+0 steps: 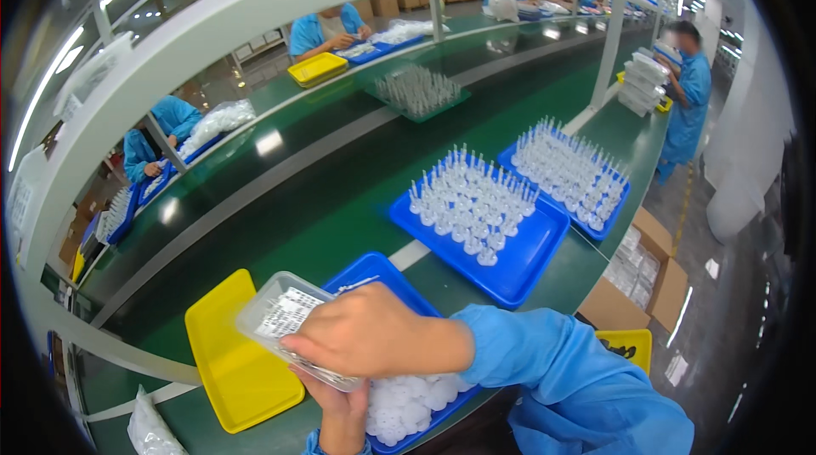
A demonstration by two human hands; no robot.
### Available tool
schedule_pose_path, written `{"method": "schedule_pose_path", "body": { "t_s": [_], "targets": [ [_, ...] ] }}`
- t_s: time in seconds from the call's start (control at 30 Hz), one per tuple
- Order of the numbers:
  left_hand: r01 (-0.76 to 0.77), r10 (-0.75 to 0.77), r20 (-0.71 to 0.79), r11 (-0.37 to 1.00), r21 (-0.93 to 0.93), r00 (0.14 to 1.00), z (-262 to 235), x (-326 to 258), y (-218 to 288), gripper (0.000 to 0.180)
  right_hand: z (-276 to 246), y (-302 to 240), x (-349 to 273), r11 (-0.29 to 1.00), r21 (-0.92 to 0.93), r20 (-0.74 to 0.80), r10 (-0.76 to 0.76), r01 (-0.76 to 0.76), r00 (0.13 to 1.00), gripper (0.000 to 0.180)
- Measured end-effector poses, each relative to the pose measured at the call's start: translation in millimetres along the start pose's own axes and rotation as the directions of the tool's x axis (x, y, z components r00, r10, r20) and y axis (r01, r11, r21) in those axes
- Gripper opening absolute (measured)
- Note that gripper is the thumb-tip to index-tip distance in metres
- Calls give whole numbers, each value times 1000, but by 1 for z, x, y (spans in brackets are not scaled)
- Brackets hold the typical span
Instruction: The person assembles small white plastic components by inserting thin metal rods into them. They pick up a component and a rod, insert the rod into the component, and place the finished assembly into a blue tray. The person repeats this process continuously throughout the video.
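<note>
My left hand (342, 408) holds a clear plastic box (262, 325) tilted over the work surface, gripping it from below. In the box lie many thin, pale sticks (319, 358) and a white printed label (287, 312). My right hand (378, 332) reaches across the box with its fingers curled down over the contents; what they pinch is hidden. Under my hands is a blue tray (371, 264) with a heap of white, round, translucent plastic pieces (412, 404). A few thin sticks (357, 284) lie at this tray's far edge.
A yellow tray (223, 353) lies to the left, with a plastic bag (153, 429) near it. Two blue trays (518, 272) (605, 232) ahead hold rows of upright clear pieces. A green tray (442, 110) sits on the conveyor belt (340, 174). Cardboard box (616, 302) stands right; co-workers sit opposite.
</note>
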State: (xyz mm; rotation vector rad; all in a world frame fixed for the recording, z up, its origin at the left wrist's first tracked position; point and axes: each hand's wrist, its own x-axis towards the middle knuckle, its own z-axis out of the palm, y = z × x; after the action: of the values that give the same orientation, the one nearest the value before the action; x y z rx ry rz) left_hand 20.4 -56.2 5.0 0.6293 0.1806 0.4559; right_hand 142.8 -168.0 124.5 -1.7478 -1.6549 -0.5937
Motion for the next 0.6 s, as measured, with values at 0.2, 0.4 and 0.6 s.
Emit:
{"method": "schedule_pose_path", "body": {
  "t_s": [0.2,0.4,0.6],
  "targets": [
    [49,-47,15,981,-188,999,3,4,9,99,8,14,-10,963,226,-187,-102,144,977,33],
    [229,-199,169,956,-184,965,-17,-8,14,104,-62,12,10,967,160,33,198,-201,980,22],
    [311,-138,352,808,-501,926,-36,-30,30,100,-166,15,83,934,357,-448,155,17,881,36]
  ]
}}
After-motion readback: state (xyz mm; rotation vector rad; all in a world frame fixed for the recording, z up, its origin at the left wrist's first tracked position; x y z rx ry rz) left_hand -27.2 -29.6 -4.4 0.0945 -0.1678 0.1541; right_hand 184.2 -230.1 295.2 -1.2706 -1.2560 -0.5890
